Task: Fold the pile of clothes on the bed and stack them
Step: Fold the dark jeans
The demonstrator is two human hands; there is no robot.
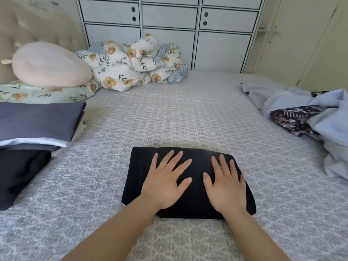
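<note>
Pressing flat on the black garment (188,181), the left hand (165,182) and the right hand (225,185) lie side by side with fingers straight and spread, holding nothing, palms down on the cloth. That garment sits on the bed (169,117) just in front of the person, already folded into a compact rectangle; its long axis runs left to right across the view, and its far edge looks like a rounded fold, so the judgement is that this piece is finished bar the smoothing and next goes to the stack. Farther out on the left, the stack (37,125) holds several folded pieces, a grey-blue one on top, pale ones beneath and a dark one at the bottom spreading toward the near edge. On the right, the pile (308,113) of pale blue and dark patterned clothes lies loose and crumpled, well apart from the stack, so a fair share of the folding remains. Beyond, a bunched floral quilt (131,65) lies against the cupboard (169,16).
</note>
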